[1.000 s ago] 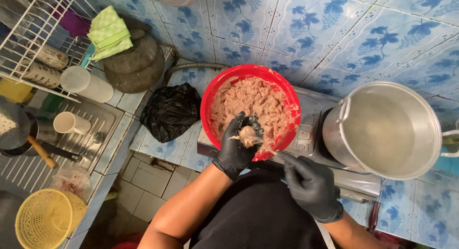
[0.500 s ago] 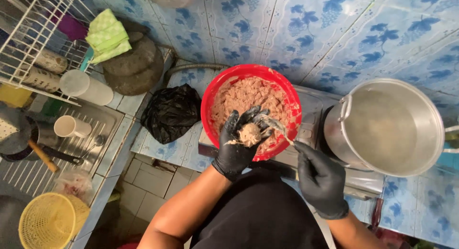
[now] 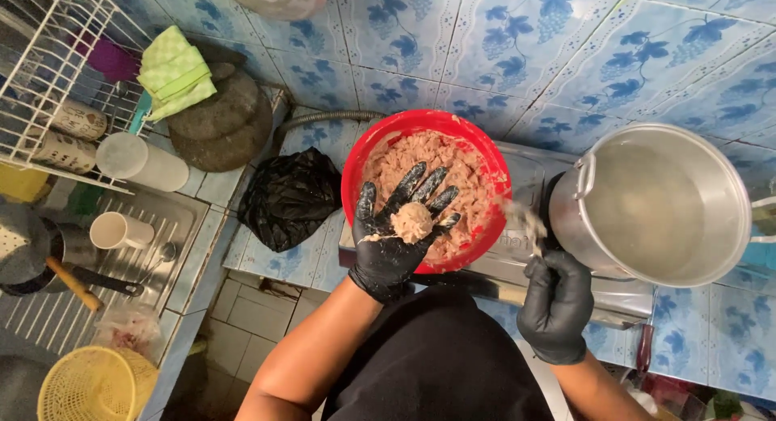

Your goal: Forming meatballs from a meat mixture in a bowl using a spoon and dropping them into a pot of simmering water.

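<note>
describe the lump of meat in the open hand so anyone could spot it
Start at the red bowl of minced meat beside the steel pot. Over it the left hand lies open, palm up, in a black glove. The lump sits on that palm: a rounded pale-pink ball, unlike the loose mince below.

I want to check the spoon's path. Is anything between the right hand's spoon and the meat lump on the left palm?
Nothing visible: the spoon in the right hand and the meat lump on the left hand have only open bowl between them.

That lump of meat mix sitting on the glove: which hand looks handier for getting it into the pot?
Probably the right hand: it holds a spoon beside the pot. The left hand lies open over the red bowl, farther from the pot, with the lump on it.
</note>
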